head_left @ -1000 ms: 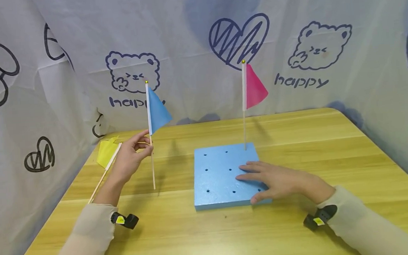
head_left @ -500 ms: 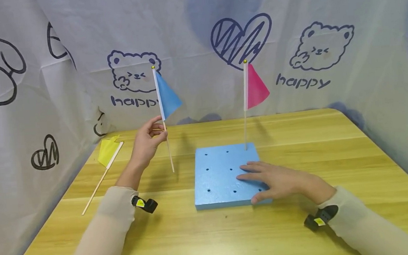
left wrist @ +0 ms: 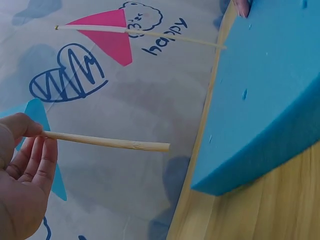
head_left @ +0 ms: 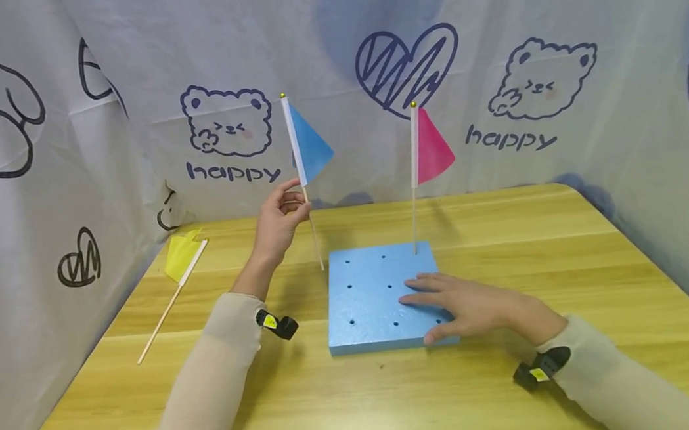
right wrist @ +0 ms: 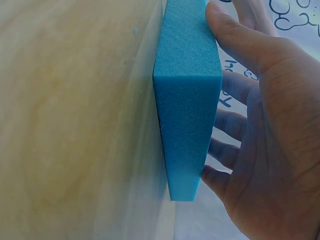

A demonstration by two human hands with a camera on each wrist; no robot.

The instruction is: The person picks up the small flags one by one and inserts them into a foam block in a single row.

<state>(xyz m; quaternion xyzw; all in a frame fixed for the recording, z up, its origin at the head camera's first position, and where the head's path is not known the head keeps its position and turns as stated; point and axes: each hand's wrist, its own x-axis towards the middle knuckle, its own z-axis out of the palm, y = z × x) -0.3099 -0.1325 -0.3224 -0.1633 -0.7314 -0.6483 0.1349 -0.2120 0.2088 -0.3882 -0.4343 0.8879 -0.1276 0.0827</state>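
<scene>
1. Two hands are at work over a wooden surface [head_left: 499,232]: the left hand [head_left: 276,222] is raised, the right hand [head_left: 474,309] is low.
2. The left hand pinches the stick of a blue flag [head_left: 310,145] between thumb and fingers, just under the cloth.
3. The blue flag stands nearly upright, leaning a little left at the top; its lower tip hangs just beside the far left corner of the foam block [head_left: 373,292], apart from it in the left wrist view.
4. The right hand lies flat on the near right part of the block, fingers straight and spread, thumb against the near edge, grasping nothing.
5. The block is a blue square slab with rows of small holes, lying flat at the middle of the surface.
6. A pink flag [head_left: 432,147] stands upright in the block's far right corner.
7. A yellow flag [head_left: 181,258] lies flat on the surface at far left, well apart from the block.
8. White cloth [head_left: 548,64] printed with bears and hearts hangs behind and at both sides.
</scene>
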